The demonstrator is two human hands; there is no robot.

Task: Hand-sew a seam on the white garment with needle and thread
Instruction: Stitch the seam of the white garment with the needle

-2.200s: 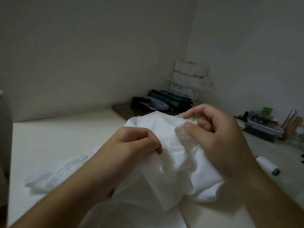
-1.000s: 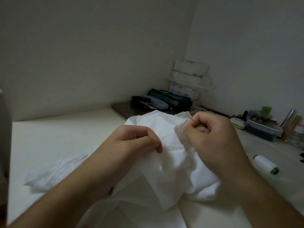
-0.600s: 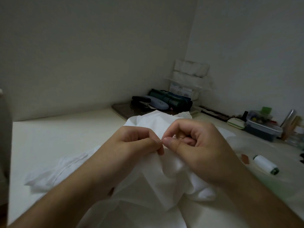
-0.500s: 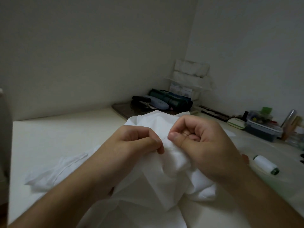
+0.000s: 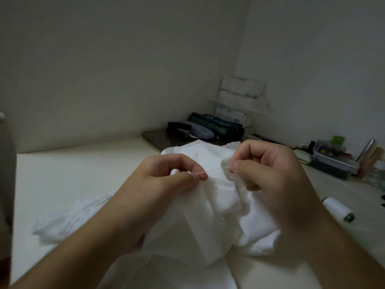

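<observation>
One white garment lies bunched mid-bench, its stitched seam running left to right between two hands. The left hand pinches the cloth; the right hand pinches a taut thread, the needle too small to see. One spool lies near the right edge, with bare bench on the left.

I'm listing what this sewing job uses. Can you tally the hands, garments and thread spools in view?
hands: 2, left and right
white garment: 1
white thread spool: 1
Total: 4
</observation>
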